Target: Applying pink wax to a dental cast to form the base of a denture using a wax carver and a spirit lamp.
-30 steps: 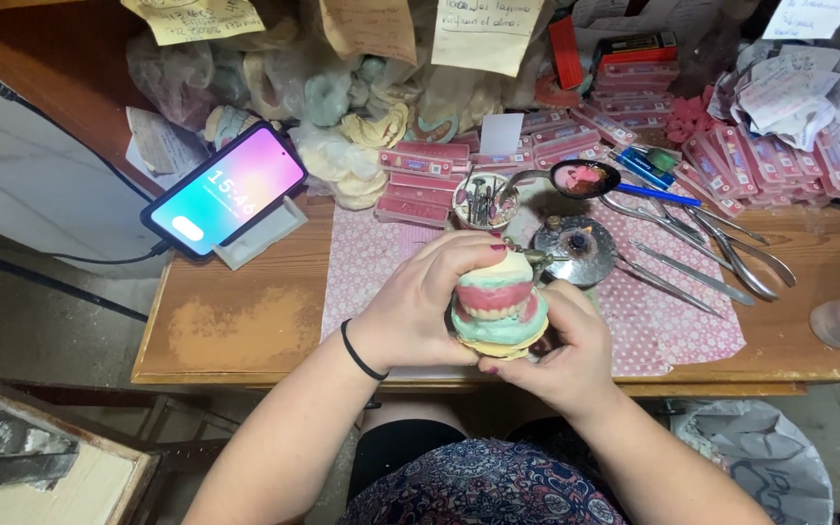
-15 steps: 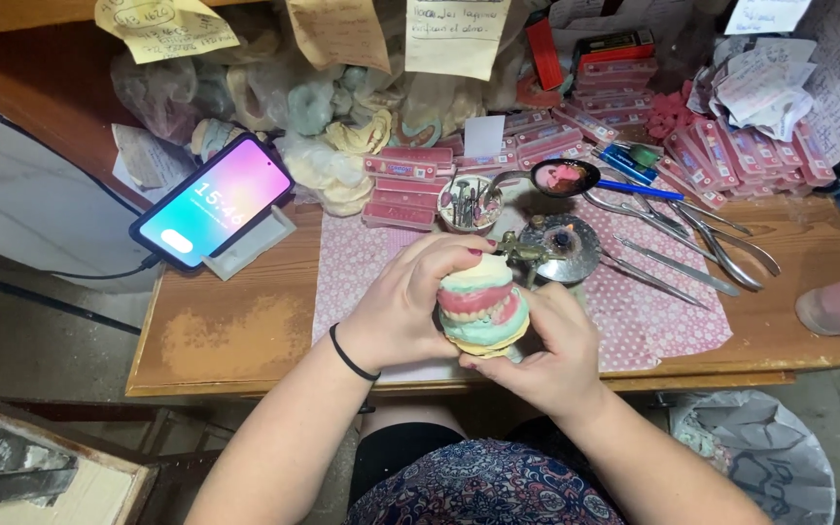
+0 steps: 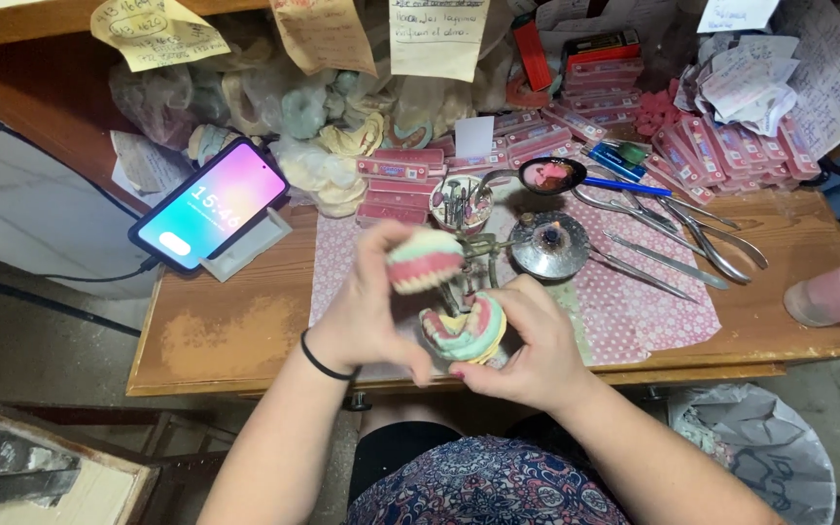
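Left hand (image 3: 367,311) grips the upper half of a denture model (image 3: 424,260), raised and tilted clear of the lower half. Right hand (image 3: 527,340) holds the lower denture model (image 3: 466,329) just above the near edge of the wooden table (image 3: 235,331). A patterned pink cloth (image 3: 653,301) lies under the work. Behind it: a small metal burner (image 3: 548,243), metal pliers (image 3: 692,228), a lit phone (image 3: 209,204) on a stand, and a pink bottle (image 3: 838,292) at right.
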